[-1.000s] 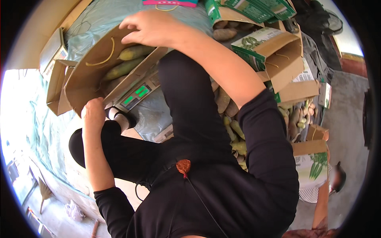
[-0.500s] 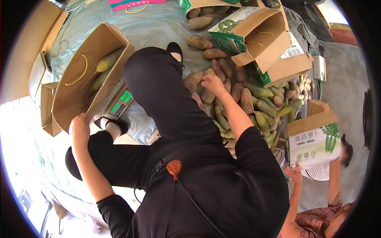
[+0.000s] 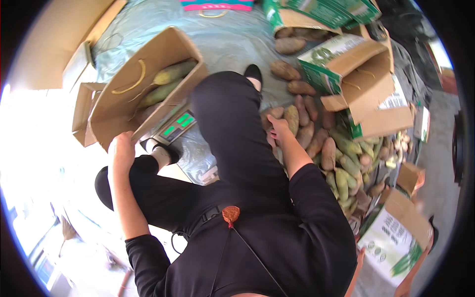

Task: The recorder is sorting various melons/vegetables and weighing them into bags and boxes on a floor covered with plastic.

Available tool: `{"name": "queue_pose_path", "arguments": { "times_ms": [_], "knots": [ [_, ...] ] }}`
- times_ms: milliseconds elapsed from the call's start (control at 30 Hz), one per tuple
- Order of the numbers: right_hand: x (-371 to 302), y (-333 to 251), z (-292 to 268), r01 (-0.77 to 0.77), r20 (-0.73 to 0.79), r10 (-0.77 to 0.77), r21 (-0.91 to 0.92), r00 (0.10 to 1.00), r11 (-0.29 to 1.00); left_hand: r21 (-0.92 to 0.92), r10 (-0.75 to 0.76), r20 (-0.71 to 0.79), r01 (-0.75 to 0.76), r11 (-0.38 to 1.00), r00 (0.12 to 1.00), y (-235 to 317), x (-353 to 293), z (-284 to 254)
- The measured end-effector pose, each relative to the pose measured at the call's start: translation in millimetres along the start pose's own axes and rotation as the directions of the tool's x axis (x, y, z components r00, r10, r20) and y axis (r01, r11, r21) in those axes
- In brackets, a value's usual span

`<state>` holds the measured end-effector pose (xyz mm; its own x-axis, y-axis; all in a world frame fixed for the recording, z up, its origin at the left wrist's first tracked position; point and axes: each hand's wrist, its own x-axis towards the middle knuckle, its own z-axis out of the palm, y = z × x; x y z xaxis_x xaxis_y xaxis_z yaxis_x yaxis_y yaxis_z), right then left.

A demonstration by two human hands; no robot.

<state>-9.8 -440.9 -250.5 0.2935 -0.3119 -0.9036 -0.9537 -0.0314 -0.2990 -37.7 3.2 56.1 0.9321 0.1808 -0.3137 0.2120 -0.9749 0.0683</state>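
Note:
At the left, my left hand point(image 3: 121, 151) is closed on the near rim of an open cardboard box point(image 3: 111, 106) with a yellow cord handle. Inside lie a few long greenish radishes point(image 3: 174, 73). The box rests by a scale with a lit green display point(image 3: 178, 124) and appears to stand on it, though the contact is hidden. Beside my right knee, my right hand point(image 3: 281, 128) is over the pile with its fingers apart, the fingertips at a brown, soil-covered root vegetable point(image 3: 270, 115). Its hold on that root does not show.
Brown roots point(image 3: 305, 133) and green radishes point(image 3: 346, 143) spread at the right. An open printed box point(image 3: 363, 79) lies tipped beyond them. At the lower right, another person's hands hold a white-and-green box point(image 3: 393, 242). Plastic sheeting point(image 3: 227, 44) covers the floor.
The whole view has shifted. My right hand has moved toward the brown root nearest my knee, its fingers more spread. My left hand stays on the box rim. The other person's box is tilted more.

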Motion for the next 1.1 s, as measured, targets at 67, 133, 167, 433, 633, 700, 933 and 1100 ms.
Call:
{"name": "queue_pose_path", "arguments": {
  "times_ms": [67, 133, 167, 433, 633, 700, 933, 1100],
  "knots": [
    [24, 4, 7, -0.034, -0.005, 0.034, -0.009, 0.999, 0.999, -0.025, 0.002, 0.027, -0.001, 1.0, 1.0, -1, 6, 4],
    [42, 11, 12, -0.064, -0.106, 0.078, 0.124, 0.991, 0.99, -0.001, 0.018, 0.021, -0.018, 1.0, 1.0, 0, 11, 7],
    [30, 7, 22, -0.075, -0.054, 0.082, 0.113, 0.995, 0.991, 0.02, -0.017, 0.025, 0.017, 1.0, 1.0, -5, 2, 5],
    [57, 18, 9, 0.078, 0.142, -0.114, 0.238, 0.983, 0.968, -0.002, 0.015, -0.027, -0.015, 1.0, 1.0, -15, -1, 10],
    [76, 8, -24, 0.489, 0.093, -0.514, 0.205, 0.853, 0.848, -0.007, 0.025, -0.034, -0.025, 1.0, 0.999, -15, 3, 16],
    [79, 1, -39, 0.611, 0.069, -0.632, 0.19, 0.772, 0.768, 0.009, 0.046, -0.037, -0.045, 0.999, 0.998, -11, 6, 15],
    [-163, -163, -29, 0.894, 0.044, -0.903, 0.129, 0.427, 0.429, 0.142, 0.008, 0.052, -0.015, 0.99, 0.999, -15, 0, 14],
    [-284, -239, 0, 0.972, 0.13, -0.984, 0.185, 0.122, 0.145, 0.156, 0.026, 0.021, -0.029, 0.987, 0.999, -16, 0, 18]
  ]
}}
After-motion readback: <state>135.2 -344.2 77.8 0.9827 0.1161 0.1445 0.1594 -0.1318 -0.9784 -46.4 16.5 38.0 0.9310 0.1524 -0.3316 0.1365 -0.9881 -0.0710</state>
